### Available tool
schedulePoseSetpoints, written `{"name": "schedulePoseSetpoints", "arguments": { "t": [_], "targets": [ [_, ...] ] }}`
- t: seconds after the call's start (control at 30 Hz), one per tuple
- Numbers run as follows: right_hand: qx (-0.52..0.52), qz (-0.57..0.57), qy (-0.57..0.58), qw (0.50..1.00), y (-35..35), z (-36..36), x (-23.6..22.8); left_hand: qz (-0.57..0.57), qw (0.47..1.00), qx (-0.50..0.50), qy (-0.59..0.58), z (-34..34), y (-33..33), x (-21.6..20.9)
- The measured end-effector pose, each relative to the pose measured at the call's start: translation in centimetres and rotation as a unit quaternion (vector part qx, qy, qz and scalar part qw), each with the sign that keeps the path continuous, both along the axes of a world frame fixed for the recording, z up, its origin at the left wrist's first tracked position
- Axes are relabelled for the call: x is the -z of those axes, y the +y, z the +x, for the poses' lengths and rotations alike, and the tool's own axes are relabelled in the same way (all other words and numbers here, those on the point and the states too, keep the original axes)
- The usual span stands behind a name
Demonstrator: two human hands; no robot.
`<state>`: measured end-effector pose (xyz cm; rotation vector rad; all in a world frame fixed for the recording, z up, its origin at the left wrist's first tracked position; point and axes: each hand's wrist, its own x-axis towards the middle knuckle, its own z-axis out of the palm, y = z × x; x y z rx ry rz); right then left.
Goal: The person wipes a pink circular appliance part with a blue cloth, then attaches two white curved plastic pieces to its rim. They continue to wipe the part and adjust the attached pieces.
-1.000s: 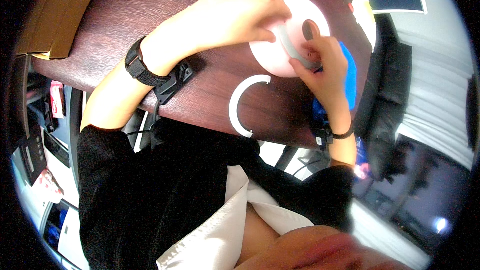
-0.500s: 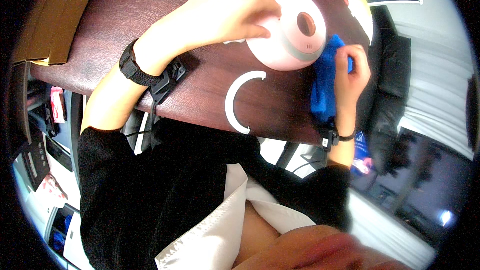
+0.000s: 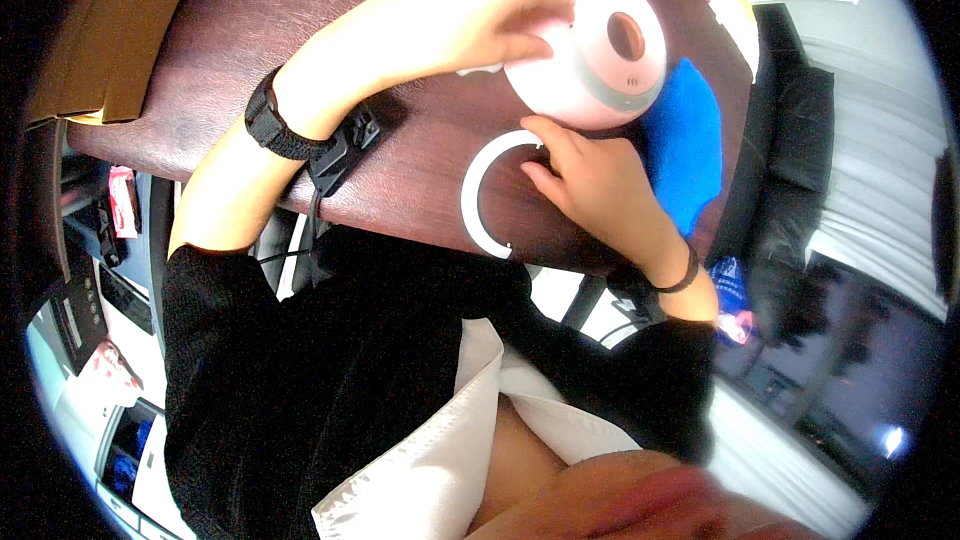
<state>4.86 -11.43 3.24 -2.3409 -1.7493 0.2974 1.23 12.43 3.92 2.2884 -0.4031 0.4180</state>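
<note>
The dark counter [image 3: 250,10] carries everything here, with a carton [image 3: 120,30] at its left edge. The pink globe [image 3: 592,25] is near the counter's far side, straight ahead of the person.

On the globe's left side is the left hand [image 3: 505,15], its forearm reaching across the counter from the lower left. The wrist is bent a little, and the thumb and curled fingers hold the globe between them, seemingly to steady it.

The right hand [image 3: 600,175] is where the change shows most. A second ago it had the grey band against the globe; then it let go and drew off toward the blue cloth [image 3: 685,150]; now it has come in low, palm down, just below the globe. Its index finger and thumb are spread, pointing left, with nothing pinched between them.

The white half ring [image 3: 470,195] lies on the counter below the globe, its upper end right at that index finger; whether they touch, I cannot tell. The grey band [image 3: 608,90] now curves along the globe beneath the hole [image 3: 626,36], apparently seated, which leaves the half ring as the loose piece within reach.
</note>
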Motion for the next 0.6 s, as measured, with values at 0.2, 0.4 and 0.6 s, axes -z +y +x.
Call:
{"name": "schedulePoseSetpoints", "arguments": {
  "t": [0.2,0.4,0.6],
  "targets": [
    [-0.073,0.012,-0.061,0.995,0.8,0.7,1.4,-0.014,1.000,0.013,0.017,-0.1,0.0,-0.2],
    [0.026,0.044,0.004,0.999,1.0,0.7,-0.8,-0.004,1.000,0.014,-0.010,0.0,0.0,0.1],
    [0.018,-0.006,-0.078,0.997,0.6,0.3,1.3,0.002,0.999,0.022,-0.035,0.1,0.1,0.2]
  ]
}}
